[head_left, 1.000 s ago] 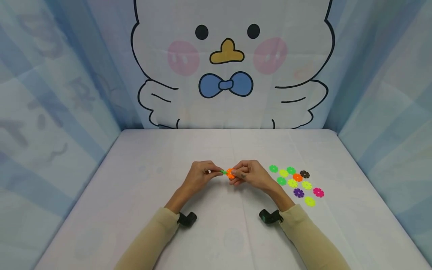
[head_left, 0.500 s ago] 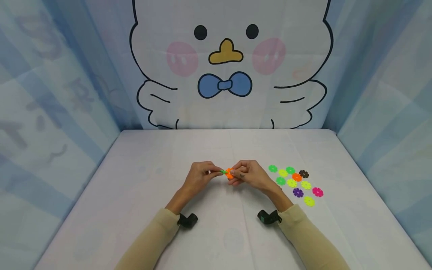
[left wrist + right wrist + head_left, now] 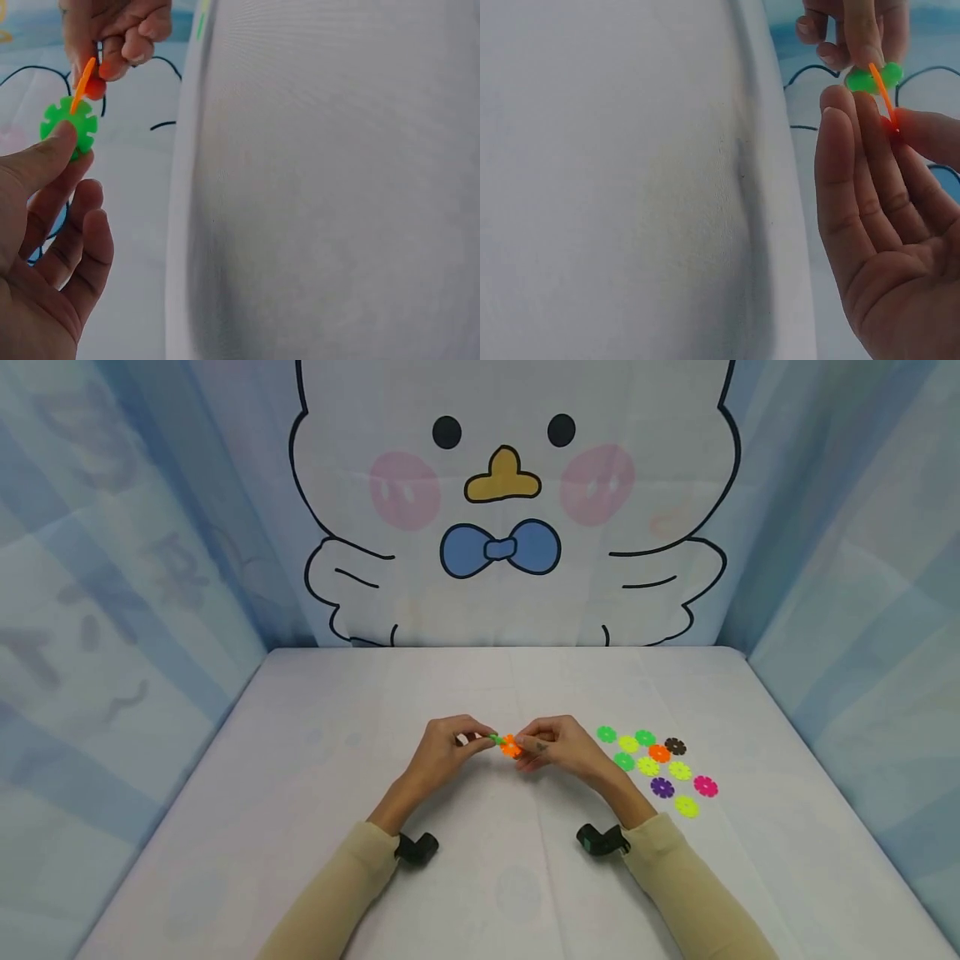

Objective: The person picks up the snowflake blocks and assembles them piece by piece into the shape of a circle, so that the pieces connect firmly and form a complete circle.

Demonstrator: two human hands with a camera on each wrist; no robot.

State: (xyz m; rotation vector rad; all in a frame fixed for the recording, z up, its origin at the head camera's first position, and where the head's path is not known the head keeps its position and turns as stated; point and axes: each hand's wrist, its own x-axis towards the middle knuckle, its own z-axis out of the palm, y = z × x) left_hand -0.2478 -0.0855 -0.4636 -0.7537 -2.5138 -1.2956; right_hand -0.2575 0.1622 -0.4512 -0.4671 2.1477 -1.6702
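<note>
I see left hand (image 3: 447,750) pinching green disc (image 3: 85,126) | right hand (image 3: 558,746) pinching orange disc (image 3: 82,84) by its edge | discs apparently meeting between both hands | my worry: a crooked push could pop one loose

One held disc (image 3: 86,126) is bright green, the other disc (image 3: 511,746) is orange — the sleeves (image 3: 330,893) are beige, the printed bow tie (image 3: 499,550) blue.

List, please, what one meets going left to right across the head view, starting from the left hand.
Left hand → held green notched disc → held orange notched disc → right hand → purple notched disc → pink notched disc
</note>
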